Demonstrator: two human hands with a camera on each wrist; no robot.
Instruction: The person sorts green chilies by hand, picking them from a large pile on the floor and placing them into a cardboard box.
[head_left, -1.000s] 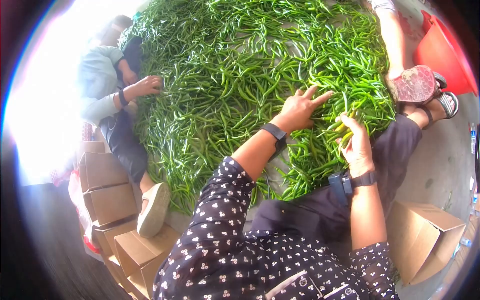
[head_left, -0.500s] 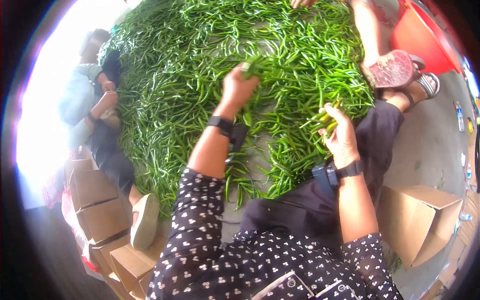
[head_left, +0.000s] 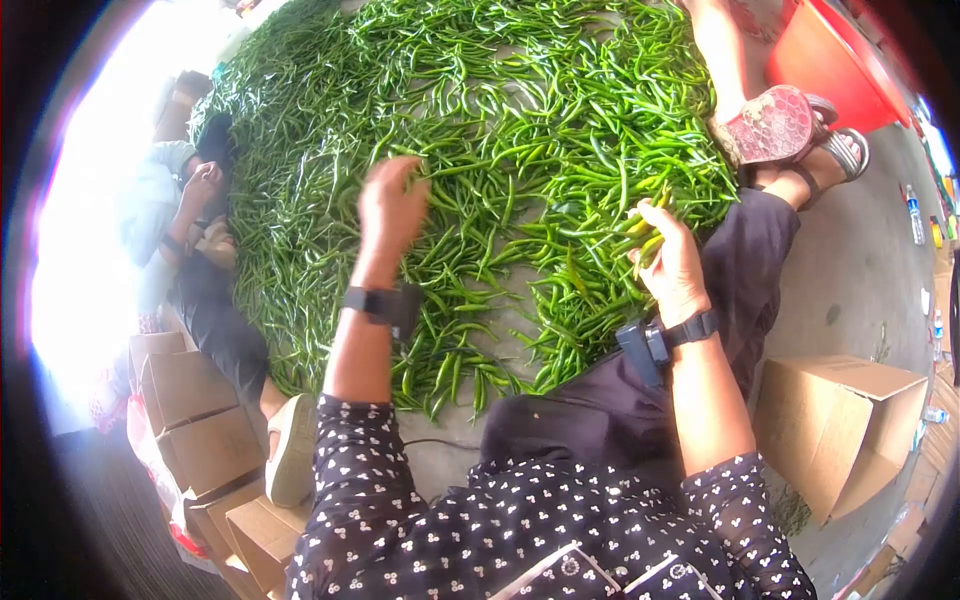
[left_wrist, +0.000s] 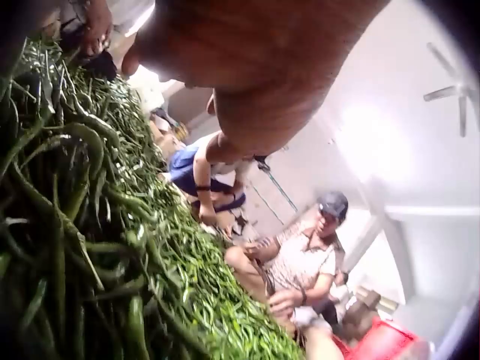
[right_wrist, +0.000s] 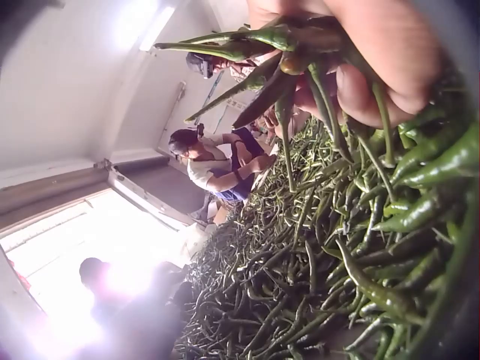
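Note:
My right hand (head_left: 675, 260) grips a small bunch of green chili peppers (head_left: 640, 240) above the near right part of the pile. Their long stems fan out past the fingers (right_wrist: 409, 60) in the right wrist view. Over the middle of the spread chili peppers (head_left: 480, 190), my left hand (head_left: 393, 210) is blurred, with its fingers loosely bent and nothing seen in them. The left wrist view has that hand (left_wrist: 262, 82) back-on at the top, above the chili heap (left_wrist: 97, 225).
A cardboard box (head_left: 840, 430) lies open at the right, and more boxes (head_left: 205, 440) stand at the left. A red tub (head_left: 835, 70) is at the upper right, near another person's sandalled foot (head_left: 845, 155). Another person (head_left: 190, 220) sits at the left edge.
My left hand has gone left across the pile; half a second ago green peppers showed at its fingers. The right hand has kept its bunch nearly in place. The head view has shifted.

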